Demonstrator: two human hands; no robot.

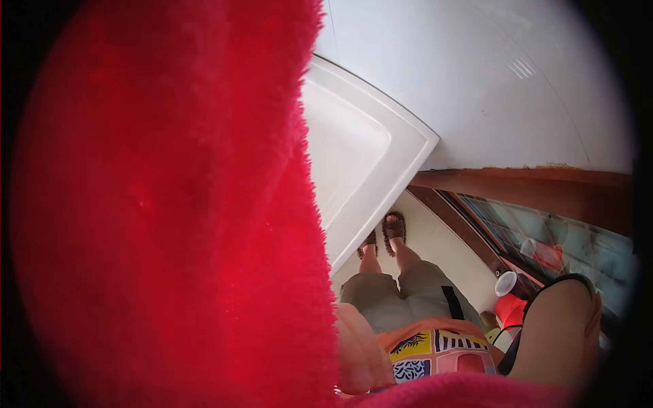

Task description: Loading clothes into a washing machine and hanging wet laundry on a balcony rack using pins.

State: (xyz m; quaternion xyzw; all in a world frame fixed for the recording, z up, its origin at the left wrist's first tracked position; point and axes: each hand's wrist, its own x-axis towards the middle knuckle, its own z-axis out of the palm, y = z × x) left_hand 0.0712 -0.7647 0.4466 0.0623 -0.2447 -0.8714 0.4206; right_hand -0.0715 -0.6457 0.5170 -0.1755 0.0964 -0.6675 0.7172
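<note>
A red fluffy cloth (194, 204) hangs very close to the camera and hides the whole left half of the view. A pink fold (459, 390) of similar fabric crosses the bottom edge. Bare skin (362, 352) shows beside the red cloth, in front of my patterned orange shirt (433, 352); whether it is my left hand or part of the arm is unclear. My right arm (553, 331) is bent at the lower right, its hand out of view. What either hand holds is hidden.
A white basin or tub (375, 173) with a raised rim lies ahead, against a pale glossy wall (484, 92). My feet in brown slippers (394, 229) stand beside it. To the right are a brown-framed glass panel (551, 229), a white-topped container (506, 283) and a red container (510, 308).
</note>
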